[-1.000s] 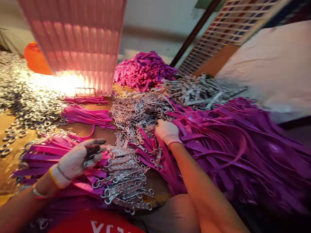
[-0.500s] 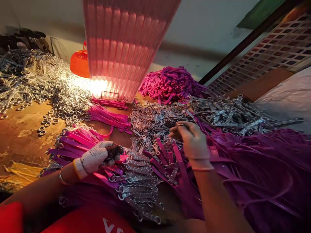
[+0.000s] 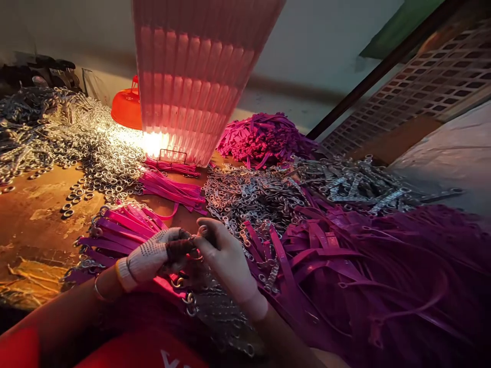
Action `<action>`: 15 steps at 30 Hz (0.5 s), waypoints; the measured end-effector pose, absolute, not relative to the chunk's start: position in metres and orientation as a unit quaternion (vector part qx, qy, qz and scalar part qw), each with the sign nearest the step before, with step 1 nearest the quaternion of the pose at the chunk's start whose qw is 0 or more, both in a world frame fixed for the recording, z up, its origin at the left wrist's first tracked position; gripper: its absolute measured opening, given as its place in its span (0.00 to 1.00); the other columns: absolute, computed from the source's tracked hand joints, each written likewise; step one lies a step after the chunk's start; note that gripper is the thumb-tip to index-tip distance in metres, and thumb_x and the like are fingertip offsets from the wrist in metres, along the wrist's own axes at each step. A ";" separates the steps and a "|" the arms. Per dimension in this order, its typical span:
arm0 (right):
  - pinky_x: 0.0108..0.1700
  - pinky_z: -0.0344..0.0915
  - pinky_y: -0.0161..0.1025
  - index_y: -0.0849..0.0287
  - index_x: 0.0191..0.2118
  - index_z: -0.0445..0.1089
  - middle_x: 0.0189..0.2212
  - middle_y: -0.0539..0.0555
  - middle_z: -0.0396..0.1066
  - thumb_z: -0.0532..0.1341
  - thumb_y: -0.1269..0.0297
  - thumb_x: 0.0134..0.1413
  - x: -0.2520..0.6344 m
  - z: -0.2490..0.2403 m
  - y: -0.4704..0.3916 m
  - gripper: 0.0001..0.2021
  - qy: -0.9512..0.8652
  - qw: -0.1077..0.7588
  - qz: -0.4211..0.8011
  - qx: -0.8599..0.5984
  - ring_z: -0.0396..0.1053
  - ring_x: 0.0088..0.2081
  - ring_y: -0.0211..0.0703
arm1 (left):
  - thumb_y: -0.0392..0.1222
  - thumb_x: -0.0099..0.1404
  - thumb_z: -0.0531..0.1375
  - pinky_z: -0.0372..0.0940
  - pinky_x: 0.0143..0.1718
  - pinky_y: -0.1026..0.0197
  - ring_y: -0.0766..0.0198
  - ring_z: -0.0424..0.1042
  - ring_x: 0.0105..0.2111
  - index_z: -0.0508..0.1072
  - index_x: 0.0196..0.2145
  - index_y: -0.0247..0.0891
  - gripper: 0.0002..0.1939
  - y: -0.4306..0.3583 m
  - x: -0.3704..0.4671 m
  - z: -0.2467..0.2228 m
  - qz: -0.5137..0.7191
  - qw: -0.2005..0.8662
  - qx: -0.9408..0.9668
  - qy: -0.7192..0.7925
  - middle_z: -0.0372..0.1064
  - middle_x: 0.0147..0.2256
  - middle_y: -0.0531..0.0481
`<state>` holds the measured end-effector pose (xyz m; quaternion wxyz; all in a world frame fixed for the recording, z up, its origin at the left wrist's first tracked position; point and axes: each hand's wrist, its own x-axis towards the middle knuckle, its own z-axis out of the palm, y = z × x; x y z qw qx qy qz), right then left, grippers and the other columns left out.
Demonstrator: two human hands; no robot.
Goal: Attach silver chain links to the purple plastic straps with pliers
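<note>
My left hand (image 3: pixel 153 255), in a dotted white glove with dark wrapping on its fingertips, is closed over the bundle of magenta straps (image 3: pixel 123 225). My right hand (image 3: pixel 230 260), in a pale glove, meets it with fingers pinched together; what lies between the fingertips is too small to make out. A metal ring (image 3: pixel 195 255) shows just beneath the touching fingers. Metal link pieces (image 3: pixel 226 306) hang from the strap ends below my right hand, partly in shadow.
Silver rings (image 3: pixel 111 163) spread under an orange lamp (image 3: pixel 126 109) at left. A ribbed clear panel (image 3: pixel 192 87) stands behind. Metal links (image 3: pixel 253 194) are heaped mid-table, and purple straps (image 3: pixel 383 271) fill the right. Another strap pile (image 3: pixel 264 138) is at the back.
My right hand has come left and down from the heap of metal links to my left hand. The fingers of both hands now meet. The view has shifted slightly.
</note>
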<state>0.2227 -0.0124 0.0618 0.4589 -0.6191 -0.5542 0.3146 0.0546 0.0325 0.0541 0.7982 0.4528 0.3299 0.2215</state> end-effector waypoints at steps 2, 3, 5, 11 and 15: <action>0.44 0.69 0.40 0.55 0.50 0.69 0.37 0.51 0.73 0.60 0.61 0.56 0.218 0.058 -0.017 0.16 -0.550 0.473 0.284 -0.627 0.71 0.39 0.42 | 0.52 0.59 0.66 0.52 0.19 0.70 0.74 0.59 0.19 0.69 0.36 0.36 0.17 0.028 0.057 0.053 0.236 0.775 0.482 0.333 0.64 0.24 0.55; 0.45 0.69 0.41 0.54 0.51 0.68 0.38 0.52 0.73 0.59 0.62 0.57 0.216 0.056 -0.020 0.16 -0.558 0.474 0.272 -0.624 0.71 0.40 0.43 | 0.51 0.60 0.66 0.53 0.19 0.70 0.74 0.58 0.19 0.69 0.35 0.36 0.16 0.027 0.058 0.052 0.243 0.760 0.496 0.343 0.64 0.24 0.56; 0.49 0.68 0.44 0.54 0.53 0.66 0.43 0.54 0.73 0.58 0.63 0.58 0.215 0.053 -0.022 0.17 -0.581 0.468 0.249 -0.617 0.71 0.43 0.45 | 0.50 0.61 0.65 0.53 0.19 0.70 0.73 0.59 0.19 0.68 0.32 0.36 0.15 0.027 0.057 0.051 0.245 0.729 0.522 0.368 0.63 0.23 0.56; 0.54 0.67 0.44 0.53 0.55 0.65 0.48 0.55 0.72 0.52 0.61 0.63 0.231 0.051 -0.013 0.17 -0.629 0.423 0.289 -0.585 0.70 0.49 0.44 | 0.54 0.62 0.63 0.46 0.17 0.71 0.76 0.53 0.16 0.68 0.30 0.35 0.18 0.039 0.049 0.058 0.194 0.757 0.504 0.367 0.61 0.21 0.55; 0.50 0.72 0.44 0.46 0.53 0.69 0.49 0.53 0.73 0.54 0.58 0.62 0.232 0.043 -0.013 0.16 -0.702 0.373 0.311 -0.521 0.72 0.50 0.47 | 0.54 0.60 0.63 0.49 0.16 0.69 0.74 0.56 0.16 0.68 0.26 0.35 0.18 0.038 0.052 0.045 0.179 0.787 0.476 0.350 0.60 0.20 0.54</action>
